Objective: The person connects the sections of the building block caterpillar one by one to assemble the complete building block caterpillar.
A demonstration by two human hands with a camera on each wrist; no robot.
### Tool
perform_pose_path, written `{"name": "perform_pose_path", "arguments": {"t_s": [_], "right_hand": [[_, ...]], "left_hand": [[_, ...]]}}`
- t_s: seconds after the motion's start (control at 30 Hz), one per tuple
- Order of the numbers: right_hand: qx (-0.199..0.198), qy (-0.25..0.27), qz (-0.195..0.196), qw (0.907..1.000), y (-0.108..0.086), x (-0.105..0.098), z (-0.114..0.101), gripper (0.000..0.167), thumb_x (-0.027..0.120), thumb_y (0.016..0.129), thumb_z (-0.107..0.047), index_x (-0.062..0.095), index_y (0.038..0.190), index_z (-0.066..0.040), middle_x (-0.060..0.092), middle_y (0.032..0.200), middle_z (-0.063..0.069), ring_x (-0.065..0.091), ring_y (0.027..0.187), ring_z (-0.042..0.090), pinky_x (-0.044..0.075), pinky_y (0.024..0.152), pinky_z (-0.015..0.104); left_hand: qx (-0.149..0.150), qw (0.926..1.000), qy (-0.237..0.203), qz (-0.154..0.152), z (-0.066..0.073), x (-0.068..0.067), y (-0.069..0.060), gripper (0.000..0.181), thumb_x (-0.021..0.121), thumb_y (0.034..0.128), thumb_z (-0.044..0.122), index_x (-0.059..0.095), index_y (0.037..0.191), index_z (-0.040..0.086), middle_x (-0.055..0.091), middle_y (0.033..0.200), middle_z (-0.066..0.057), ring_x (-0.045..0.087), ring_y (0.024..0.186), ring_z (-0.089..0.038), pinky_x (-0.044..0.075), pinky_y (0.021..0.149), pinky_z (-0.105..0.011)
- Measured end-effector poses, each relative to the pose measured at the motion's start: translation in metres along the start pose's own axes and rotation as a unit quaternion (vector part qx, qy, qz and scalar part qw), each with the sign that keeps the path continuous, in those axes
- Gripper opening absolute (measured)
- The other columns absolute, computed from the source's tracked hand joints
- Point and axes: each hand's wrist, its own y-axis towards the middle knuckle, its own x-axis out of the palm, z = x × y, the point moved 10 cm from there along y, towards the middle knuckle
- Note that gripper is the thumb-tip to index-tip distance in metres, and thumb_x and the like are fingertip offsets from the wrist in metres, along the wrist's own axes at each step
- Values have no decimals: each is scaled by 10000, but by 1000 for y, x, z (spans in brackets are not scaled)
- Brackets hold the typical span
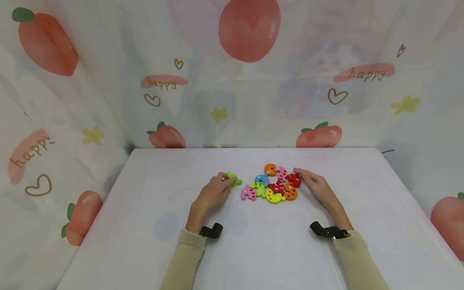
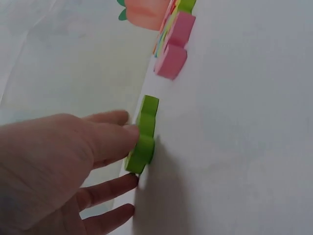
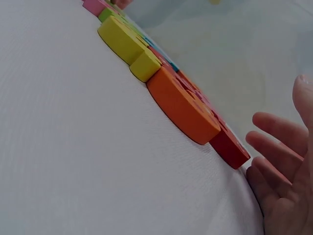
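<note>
On the white table, my left hand [image 1: 214, 191] holds a small bright green wooden puzzle piece [image 1: 237, 182] between thumb and index finger. In the left wrist view the thumb lies on the green piece's edge, and the other fingers spread below it. To its right is a loose cluster of colourful pieces, among them a pink piece [image 1: 248, 193], a yellow piece [image 1: 274, 196], a blue piece [image 1: 262, 179] and an orange piece [image 1: 291, 191]. My right hand [image 1: 316, 186] rests beside the cluster with relaxed fingers, close to a red piece [image 1: 296, 181] with a number on it.
A white cloth covers the table [image 1: 268, 249]. Behind it and at the left hangs a fabric backdrop [image 1: 253, 100] printed with fruit, hearts and the word "happy". Each wrist carries a black camera mount [image 1: 212, 230].
</note>
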Motion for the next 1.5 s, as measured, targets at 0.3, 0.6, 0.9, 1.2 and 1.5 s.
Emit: {"name": "perform_pose_path", "arguments": {"t_s": [0.3,0.6,0.9,1.2,1.5], "right_hand": [[-17,-60,-112,9999,-1,4,-3,483,395,1039,-405,576,1336,-70,491,1466,155,324,1442,362,268,1157,569],[7,-319,-33,9995,0,4,-5,472,403,1034,-415,608,1304,-87,498,1459,159,334,1434,376,269,1152,589],[97,-681,129,9975,0,4,-3,478,460,1013,-423,590,1331,-91,525,1437,150,406,1394,371,337,1119,579],[-71,-868,329,9957,1,2,-1,401,539,995,-326,602,1309,-83,531,1426,160,440,1361,372,374,1096,566],[-100,-1006,549,9934,2,1,-2,427,594,967,-317,588,1320,-76,551,1400,160,477,1329,360,409,1070,544]], "left_hand": [[-309,9991,191,216,-11,-10,-3,368,609,955,159,618,1314,243,531,1252,-44,494,1099,-218,504,848,-358],[-801,9965,-207,130,-18,-16,-6,374,584,936,18,682,1232,225,553,1321,-44,493,1207,-237,483,1001,-399],[-914,9954,-251,146,-10,-16,-6,321,613,915,97,687,1221,157,554,1372,-80,509,1217,-281,496,987,-442],[-1058,9935,-255,319,-9,-16,-4,239,667,905,218,746,1115,138,562,1395,-101,516,1254,-285,501,982,-481],[-1264,9900,5,626,-8,-19,-6,255,761,837,254,764,1069,148,625,1313,-80,579,1138,-262,542,891,-453]]}}
